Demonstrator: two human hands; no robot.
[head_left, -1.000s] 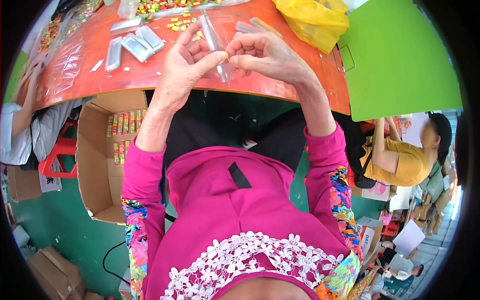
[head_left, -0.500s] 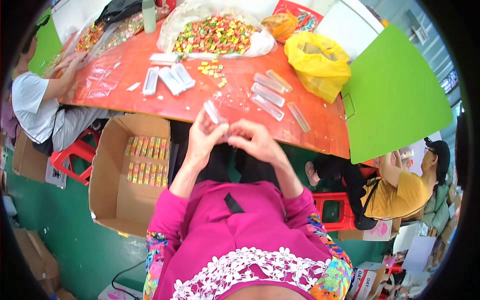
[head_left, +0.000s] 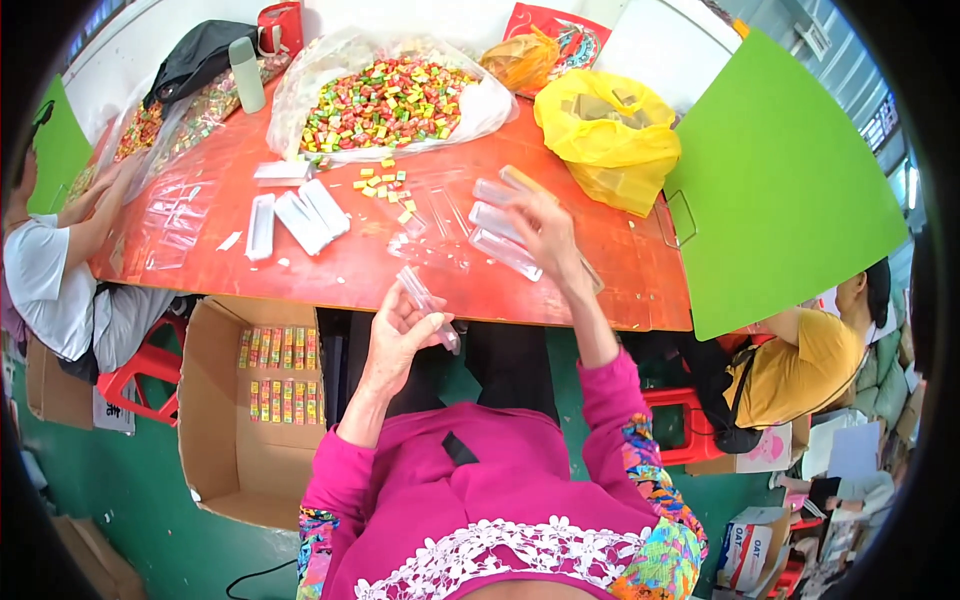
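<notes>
Clear, narrow plastic case (head_left: 432, 312) is pinched in the left fingers (head_left: 392, 300). Right fingers (head_left: 527, 213) are over some similar clear plastic cases (head_left: 506, 255), can't tell if they've grabbed one. Past the left fingers, loose little yellow blocks (head_left: 370, 191) sit on the red tabletop (head_left: 335, 278).

Bright light glares on the red table (head_left: 345, 268), fisheye edges curving into black
</notes>
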